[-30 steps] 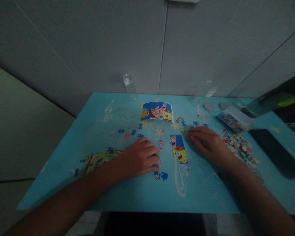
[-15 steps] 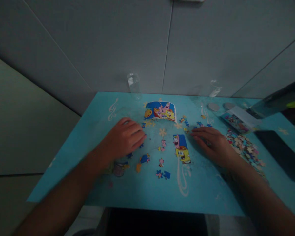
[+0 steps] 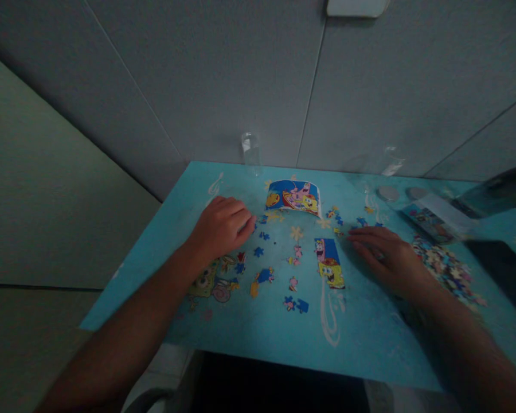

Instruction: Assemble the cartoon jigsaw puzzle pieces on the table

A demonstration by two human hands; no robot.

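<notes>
My left hand (image 3: 224, 226) is over the left part of the blue table, its fingers curled in; what they hold, if anything, is hidden. Loose blue jigsaw pieces (image 3: 258, 252) lie by its fingertips. My right hand (image 3: 382, 252) rests with fingers stretched out, beside a small yellowish piece (image 3: 337, 232). Between the hands lies a joined section of puzzle (image 3: 329, 264) with a pink and a yellow cartoon figure. Small pink pieces (image 3: 298, 251) and a joined blue-and-yellow cluster (image 3: 264, 276) are left of it. Behind them stands a curved picture card (image 3: 293, 196).
A heap of mixed pieces (image 3: 447, 267) lies right of my right forearm, near a dark flat slab (image 3: 503, 275). Clear containers (image 3: 251, 154), round lids (image 3: 387, 193) and a printed packet (image 3: 430, 221) are toward the back, before the grey wall (image 3: 241, 74).
The whole view has shifted. My left hand has drawn left from the loose pieces and its fingers curl tighter, uncovering blue pieces. My right hand keeps its place beside the joined section.
</notes>
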